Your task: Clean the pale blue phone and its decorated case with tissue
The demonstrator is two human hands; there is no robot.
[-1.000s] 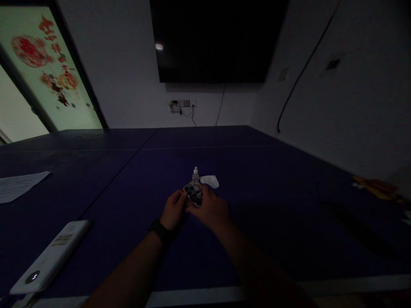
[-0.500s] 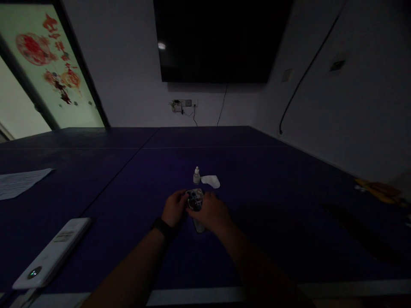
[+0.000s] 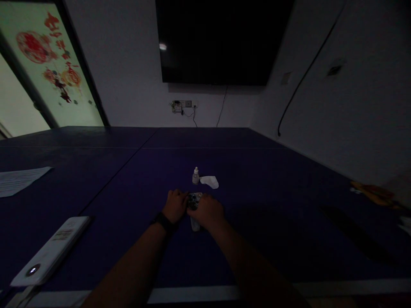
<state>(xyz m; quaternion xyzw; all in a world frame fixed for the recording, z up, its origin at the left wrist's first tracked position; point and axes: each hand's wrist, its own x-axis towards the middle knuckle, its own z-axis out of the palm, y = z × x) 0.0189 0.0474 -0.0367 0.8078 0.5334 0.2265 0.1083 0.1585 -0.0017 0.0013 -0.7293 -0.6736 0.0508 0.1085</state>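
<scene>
Phone (image 3: 194,201) lower than before, bottle (image 3: 195,176) now unblocked

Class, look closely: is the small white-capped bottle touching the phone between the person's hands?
Apart. The head view shows a strip of the purple table between the base of the bottle and the far edge of the phone.

Peers out from wearer's head now, forward and down, close above purple table (image 3: 257,171), faces wall-mounted screen (image 3: 221,42) well beyond!
</scene>
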